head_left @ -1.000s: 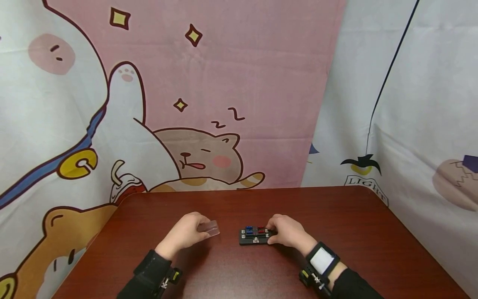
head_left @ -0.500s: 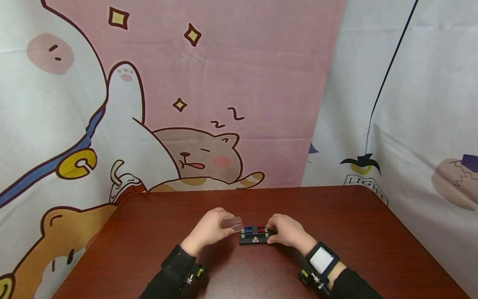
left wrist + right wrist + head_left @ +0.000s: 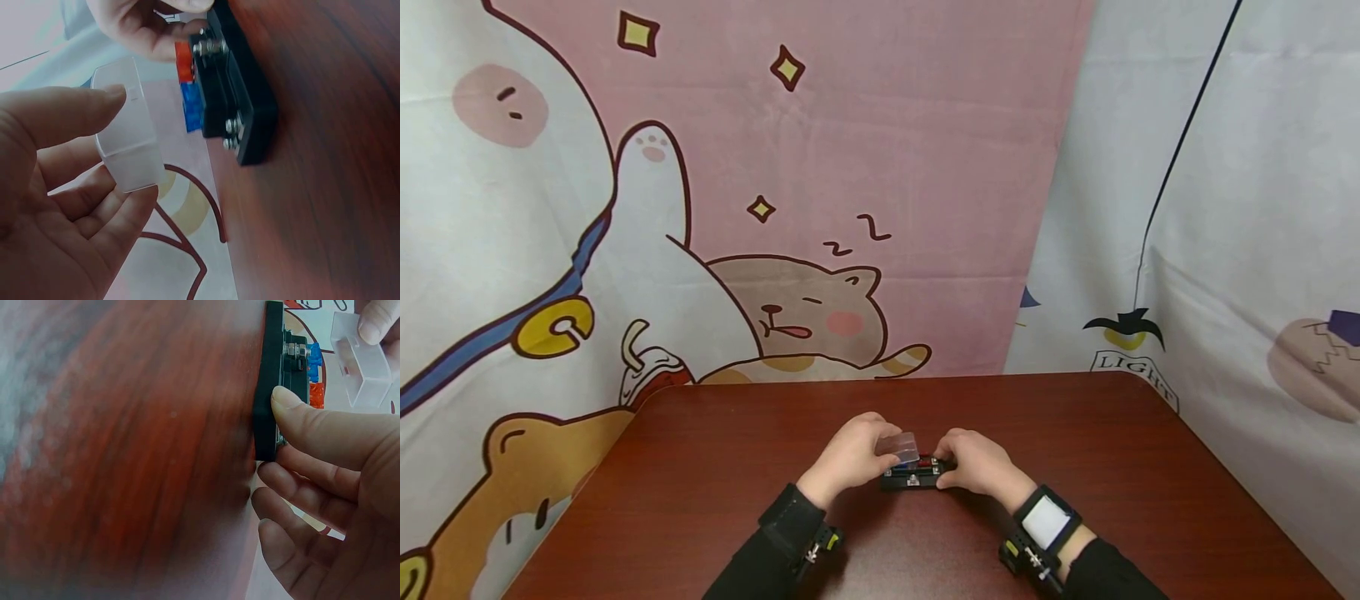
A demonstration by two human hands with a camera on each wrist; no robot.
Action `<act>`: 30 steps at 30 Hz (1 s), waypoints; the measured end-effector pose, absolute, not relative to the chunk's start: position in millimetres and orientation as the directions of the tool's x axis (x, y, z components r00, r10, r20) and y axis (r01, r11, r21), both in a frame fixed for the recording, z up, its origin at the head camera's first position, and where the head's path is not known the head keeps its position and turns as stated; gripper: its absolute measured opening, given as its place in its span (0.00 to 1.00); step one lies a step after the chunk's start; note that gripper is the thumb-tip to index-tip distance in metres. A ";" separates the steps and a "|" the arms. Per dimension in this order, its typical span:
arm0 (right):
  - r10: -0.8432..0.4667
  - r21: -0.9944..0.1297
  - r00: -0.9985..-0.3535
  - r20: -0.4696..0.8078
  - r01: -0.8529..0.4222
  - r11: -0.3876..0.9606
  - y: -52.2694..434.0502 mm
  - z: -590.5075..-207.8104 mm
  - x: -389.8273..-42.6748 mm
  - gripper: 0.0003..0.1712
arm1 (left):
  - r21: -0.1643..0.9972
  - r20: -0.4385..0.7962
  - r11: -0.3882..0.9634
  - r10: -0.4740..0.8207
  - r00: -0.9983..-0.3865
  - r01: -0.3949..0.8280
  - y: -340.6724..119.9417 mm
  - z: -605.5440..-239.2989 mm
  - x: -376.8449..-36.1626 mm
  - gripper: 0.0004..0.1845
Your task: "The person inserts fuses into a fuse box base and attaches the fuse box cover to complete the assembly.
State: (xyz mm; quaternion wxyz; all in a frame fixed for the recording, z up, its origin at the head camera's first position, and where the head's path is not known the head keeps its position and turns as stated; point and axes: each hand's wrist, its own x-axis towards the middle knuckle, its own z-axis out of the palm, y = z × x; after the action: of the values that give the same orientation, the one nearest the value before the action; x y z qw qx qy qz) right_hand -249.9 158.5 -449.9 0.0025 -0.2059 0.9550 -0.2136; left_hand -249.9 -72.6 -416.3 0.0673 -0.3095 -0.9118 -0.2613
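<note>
Over fuse block (image 3: 913, 477), mid-table (image 3: 1075, 467): L hand (image 3: 850, 458) pinches clear cover (image 3: 901, 447) betw thumb & fingers, just above block's L end, not seated. R hand (image 3: 981, 467) grips block's R end, fingers curled. Block's long axis runs L–R; L hand nearer cover.

Dark wooden table (image 3: 700, 467) before cartoon cat backdrop (image 3: 820, 308)

Head view looks down from afar; both wrist views (close, sideways) share the fuse block (image 3: 913, 475).
</note>
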 end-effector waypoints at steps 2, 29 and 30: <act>-0.396 -0.412 -0.914 0.087 -0.395 0.821 158.6 -450.4 -250.2 0.16 | 0.422 0.283 0.675 0.535 -0.796 0.605 -68.3 -416.6 -250.4 0.17; -0.415 -0.406 -0.903 0.111 -0.423 0.810 160.7 -449.6 -249.0 0.16 | 0.320 0.249 0.695 0.594 -0.765 0.644 -43.4 -430.4 -258.8 0.13; -0.415 -0.407 -0.903 0.111 -0.423 0.810 160.8 -449.5 -248.7 0.16 | 0.319 0.248 0.696 0.594 -0.765 0.644 -43.2 -430.5 -259.0 0.13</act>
State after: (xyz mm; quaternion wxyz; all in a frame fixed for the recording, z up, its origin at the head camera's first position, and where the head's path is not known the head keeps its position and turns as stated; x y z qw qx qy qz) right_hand -248.7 160.8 -449.5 -0.0084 -0.2203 0.9512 -0.2159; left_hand -259.0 -43.2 -430.5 0.0630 -0.3368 -0.9186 -0.1967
